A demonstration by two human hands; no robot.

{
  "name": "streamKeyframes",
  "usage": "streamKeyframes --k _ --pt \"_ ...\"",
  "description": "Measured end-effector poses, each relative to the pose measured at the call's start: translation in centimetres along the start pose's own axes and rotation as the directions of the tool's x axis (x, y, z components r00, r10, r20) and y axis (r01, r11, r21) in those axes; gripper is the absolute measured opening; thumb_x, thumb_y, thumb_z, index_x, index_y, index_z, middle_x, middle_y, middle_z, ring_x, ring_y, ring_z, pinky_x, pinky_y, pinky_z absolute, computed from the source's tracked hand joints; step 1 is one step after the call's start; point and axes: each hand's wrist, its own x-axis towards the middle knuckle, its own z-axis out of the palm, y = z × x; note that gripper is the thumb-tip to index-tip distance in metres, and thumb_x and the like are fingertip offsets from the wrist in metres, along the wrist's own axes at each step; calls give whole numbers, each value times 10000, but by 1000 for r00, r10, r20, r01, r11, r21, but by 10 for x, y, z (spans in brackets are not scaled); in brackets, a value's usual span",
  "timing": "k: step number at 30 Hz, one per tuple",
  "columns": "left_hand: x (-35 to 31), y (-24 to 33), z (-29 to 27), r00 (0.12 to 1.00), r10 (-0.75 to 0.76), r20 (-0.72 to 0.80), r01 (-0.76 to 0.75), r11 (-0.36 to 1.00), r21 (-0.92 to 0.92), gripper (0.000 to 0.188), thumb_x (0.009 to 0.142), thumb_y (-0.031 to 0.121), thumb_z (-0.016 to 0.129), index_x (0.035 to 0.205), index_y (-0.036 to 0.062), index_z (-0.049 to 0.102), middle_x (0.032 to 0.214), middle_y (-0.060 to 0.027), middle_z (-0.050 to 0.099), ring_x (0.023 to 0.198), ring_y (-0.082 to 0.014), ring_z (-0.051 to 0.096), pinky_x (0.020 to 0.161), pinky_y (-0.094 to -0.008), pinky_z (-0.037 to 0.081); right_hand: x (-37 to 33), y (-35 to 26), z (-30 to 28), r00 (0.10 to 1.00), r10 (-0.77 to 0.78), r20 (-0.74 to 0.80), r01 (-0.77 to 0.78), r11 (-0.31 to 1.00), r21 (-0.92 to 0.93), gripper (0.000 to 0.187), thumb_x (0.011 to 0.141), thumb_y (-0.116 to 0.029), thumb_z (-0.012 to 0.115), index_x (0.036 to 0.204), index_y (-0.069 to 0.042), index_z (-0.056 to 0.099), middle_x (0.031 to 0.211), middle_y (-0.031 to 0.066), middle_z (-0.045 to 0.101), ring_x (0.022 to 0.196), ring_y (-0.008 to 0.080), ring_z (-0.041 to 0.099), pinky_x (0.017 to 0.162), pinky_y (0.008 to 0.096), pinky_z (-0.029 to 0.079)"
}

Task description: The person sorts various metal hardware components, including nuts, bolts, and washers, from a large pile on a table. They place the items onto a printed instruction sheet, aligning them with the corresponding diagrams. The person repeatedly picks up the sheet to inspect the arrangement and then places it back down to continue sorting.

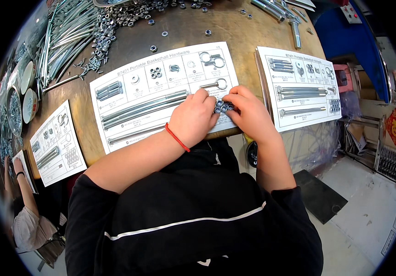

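A white printed card (129, 99) lies on the brown round table (184, 32) in front of me, with long bolts (142, 106), small nuts (155, 72) and eye bolts (215, 84) laid on its outlined boxes. My left hand (193, 117), with a red string on its wrist, and my right hand (246, 110) meet over a cluster of small silver nuts (223, 107) at the card's lower right box. The fingertips of both hands touch the nuts. Whether either hand grips one is hidden.
A second filled card (301, 87) lies to the right, a third card (57, 142) at the left edge. Loose long rods (64, 37) and a heap of nuts (115, 18) fill the far left. Another person's arm (21, 184) shows at lower left. Bowls of parts (16, 108) stand left.
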Motion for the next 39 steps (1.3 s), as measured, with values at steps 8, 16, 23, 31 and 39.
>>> streamKeyframes --k 8,16,23,31,39 --pt "20 -30 -63 985 -80 -154 70 995 -68 500 748 214 811 1175 29 630 1023 -140 604 859 -294 649 758 -385 547 36 -37 -19 978 67 -196 -57 997 56 380 741 9 751 1107 -36 661 1106 87 616 765 198 586 704 297 494" --pt "124 -170 -131 807 -531 -258 579 799 165 687 775 341 808 1306 -5 543 1261 -234 551 1123 -384 600 956 -418 514 258 -15 6 920 279 -274 -352 897 -269 400 822 -191 693 1152 27 629 1225 241 577 1124 385 598 942 453 500" --pt "154 -181 -116 887 -391 -246 399 917 -16 559 729 269 836 1221 118 618 1209 -186 583 1081 -373 604 934 -424 505 323 -17 55 987 24 -158 -59 973 -222 324 758 -76 667 1079 -37 681 1175 203 587 1080 393 595 941 427 498" --pt "108 -180 -124 872 -459 -170 460 887 -40 383 745 227 829 1021 41 639 879 -113 662 864 -297 661 774 -382 531 276 -12 49 991 29 -128 -37 997 -61 255 747 -63 716 1002 -56 697 951 119 640 893 298 648 803 387 522" --pt "96 -179 -135 856 -516 14 504 829 -242 319 765 247 811 1002 58 715 979 -147 674 904 -317 665 833 -408 524 257 -7 37 990 -3 -139 -2 999 -39 191 754 -63 737 941 -65 696 905 97 628 850 272 644 754 378 519"
